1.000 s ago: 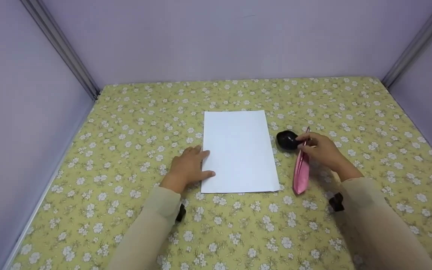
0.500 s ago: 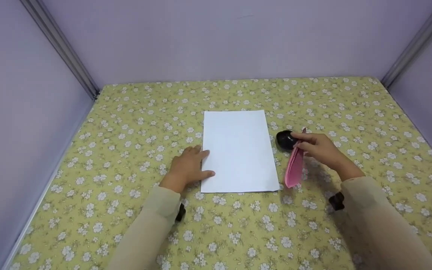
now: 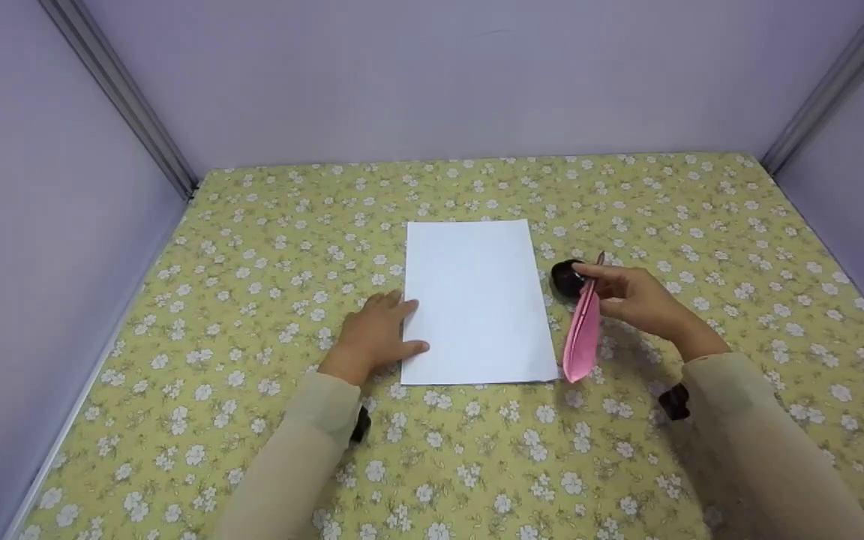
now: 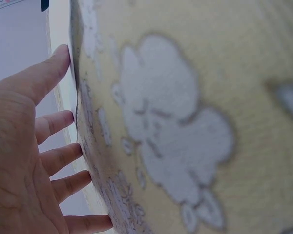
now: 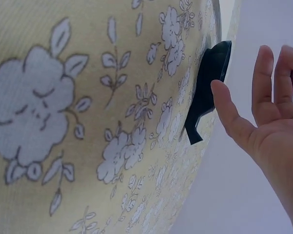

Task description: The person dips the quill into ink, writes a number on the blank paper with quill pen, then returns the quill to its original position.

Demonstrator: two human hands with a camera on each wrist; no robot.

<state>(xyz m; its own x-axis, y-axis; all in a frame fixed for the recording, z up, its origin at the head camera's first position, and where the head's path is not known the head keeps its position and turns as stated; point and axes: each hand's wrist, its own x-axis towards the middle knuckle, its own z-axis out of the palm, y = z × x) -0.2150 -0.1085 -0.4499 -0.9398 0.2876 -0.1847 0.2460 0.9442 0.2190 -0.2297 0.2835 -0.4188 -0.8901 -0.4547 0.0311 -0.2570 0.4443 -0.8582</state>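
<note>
A white sheet of paper (image 3: 481, 300) lies upright on the flowered cloth in the head view. My left hand (image 3: 376, 334) rests on its left edge with fingers spread; the left wrist view shows those straight fingers (image 4: 63, 156) at the paper's rim. To the right, my right hand (image 3: 642, 300) pinches a slim pink thing (image 3: 582, 341), thin and stick-like at its top and broad, leaf-shaped at its lower end. Just behind those fingertips sits a shiny black rounded thing (image 3: 566, 279), partly covered by them. In the right wrist view the black thing (image 5: 210, 80) shows a narrow tail.
Yellow cloth with white flowers (image 3: 289, 247) covers the table. Pale lilac panels (image 3: 439, 82) stand at the back and both sides, with grey metal posts (image 3: 121, 97) in the corners.
The right hand has shifted the pink thing a little left, and its lower end has swung toward the paper. The fingertips now overlap more of the black thing. Left hand and paper keep still.
</note>
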